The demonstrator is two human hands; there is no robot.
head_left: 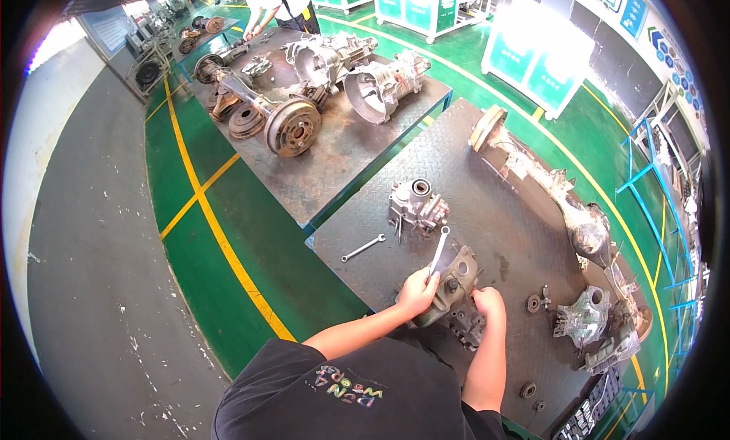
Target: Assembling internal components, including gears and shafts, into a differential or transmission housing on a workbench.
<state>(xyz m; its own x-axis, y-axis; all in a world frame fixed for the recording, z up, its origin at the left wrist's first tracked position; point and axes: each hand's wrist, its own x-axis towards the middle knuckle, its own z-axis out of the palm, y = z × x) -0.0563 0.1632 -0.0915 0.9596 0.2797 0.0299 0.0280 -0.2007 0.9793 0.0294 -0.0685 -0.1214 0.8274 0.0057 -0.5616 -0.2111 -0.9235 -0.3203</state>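
Note:
Directly in front of me on the metal-topped table stands a grey cast gearbox housing (pixel 461 271). My left hand (pixel 418 292) is closed around a silver combination wrench (pixel 439 250), whose ring end points away from me past the housing's left side. At the housing's right side my right hand (pixel 489 299) is closed, its fingertips close against the casting; what they hold, if anything, is hidden. Beyond the housing sits a smaller gear case (pixel 417 204) with a round bore on top. A second wrench (pixel 363 248) lies flat to the left.
A long axle (pixel 563 197) runs along the table's right side, with a cast cover (pixel 584 316) and loose gears (pixel 528 390) nearer me. Another table (pixel 285 183) bears a drum axle (pixel 293 127) and bell housings (pixel 376 90). A person (pixel 293 7) stands behind it.

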